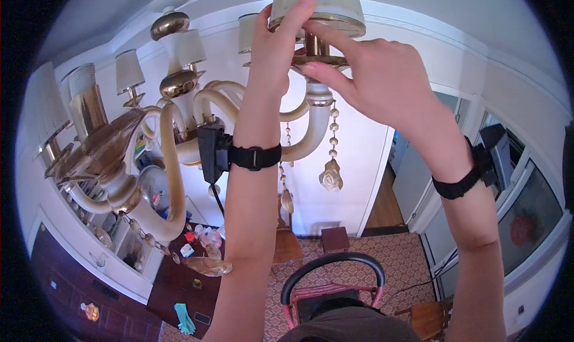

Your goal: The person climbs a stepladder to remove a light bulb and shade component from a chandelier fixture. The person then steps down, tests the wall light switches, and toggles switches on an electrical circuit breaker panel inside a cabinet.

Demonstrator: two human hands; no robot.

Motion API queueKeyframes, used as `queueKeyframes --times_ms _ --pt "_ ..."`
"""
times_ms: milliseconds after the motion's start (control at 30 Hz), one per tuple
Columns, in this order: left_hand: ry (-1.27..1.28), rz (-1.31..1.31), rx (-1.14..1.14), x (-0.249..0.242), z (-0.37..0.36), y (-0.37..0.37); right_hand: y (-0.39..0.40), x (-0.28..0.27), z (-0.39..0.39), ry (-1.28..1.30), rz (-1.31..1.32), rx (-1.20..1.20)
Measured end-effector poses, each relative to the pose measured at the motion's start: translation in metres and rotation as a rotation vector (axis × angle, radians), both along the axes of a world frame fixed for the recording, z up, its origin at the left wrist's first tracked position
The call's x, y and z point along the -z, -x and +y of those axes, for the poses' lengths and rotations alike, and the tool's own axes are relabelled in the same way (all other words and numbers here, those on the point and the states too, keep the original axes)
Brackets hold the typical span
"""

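the cream lampshade [323, 4] sits at the top end of a curved chandelier arm [317, 131], above a brass dish [320, 60]. the left hand [278, 49] has its thumb over the shade's left side, and the right hand [388, 73] parts forefinger and thumb, the forefinger at the lower rim; i cannot tell whether either grips. a beaded pendant [330, 176] hangs beneath the arm, and far below a teal glove [185, 319] lies near the lower edge of a dark desk [167, 291].
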State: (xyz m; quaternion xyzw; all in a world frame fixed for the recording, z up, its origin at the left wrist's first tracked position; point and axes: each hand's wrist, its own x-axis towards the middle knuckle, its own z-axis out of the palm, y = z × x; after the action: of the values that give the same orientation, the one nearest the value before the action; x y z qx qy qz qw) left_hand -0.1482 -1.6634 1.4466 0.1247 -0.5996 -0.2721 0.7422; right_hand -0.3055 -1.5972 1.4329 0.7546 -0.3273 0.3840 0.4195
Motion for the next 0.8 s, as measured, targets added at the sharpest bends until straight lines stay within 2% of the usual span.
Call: queueKeyframes --times_ms 233,300,400,533,633,700,800 --pt "-0.012 -0.016 -0.038 0.002 0.003 -0.003 0.001 -0.007 0.014 -0.085 0.006 0.141" --pt "0.089 -0.053 -0.069 0.003 0.008 0.001 -0.002 -0.007 0.016 -0.094 0.007 0.23" --pt "0.001 -0.031 -0.04 0.001 0.018 0.002 -0.007 -0.004 0.015 -0.06 0.009 0.13" --pt "0.0 -0.003 -0.057 0.0 0.028 0.007 -0.005 -0.009 0.003 -0.041 0.053 0.12" --pt "0.033 -0.01 -0.086 -0.001 0.022 0.002 0.006 -0.009 0.01 -0.019 0.048 0.132" --pt "0.018 -0.074 -0.022 -0.002 0.008 -0.003 0.014 -0.009 0.013 -0.112 0.046 0.323" --pt "-0.024 -0.02 -0.061 -0.003 -0.006 -0.001 0.013 -0.003 0.013 -0.103 0.035 0.25"
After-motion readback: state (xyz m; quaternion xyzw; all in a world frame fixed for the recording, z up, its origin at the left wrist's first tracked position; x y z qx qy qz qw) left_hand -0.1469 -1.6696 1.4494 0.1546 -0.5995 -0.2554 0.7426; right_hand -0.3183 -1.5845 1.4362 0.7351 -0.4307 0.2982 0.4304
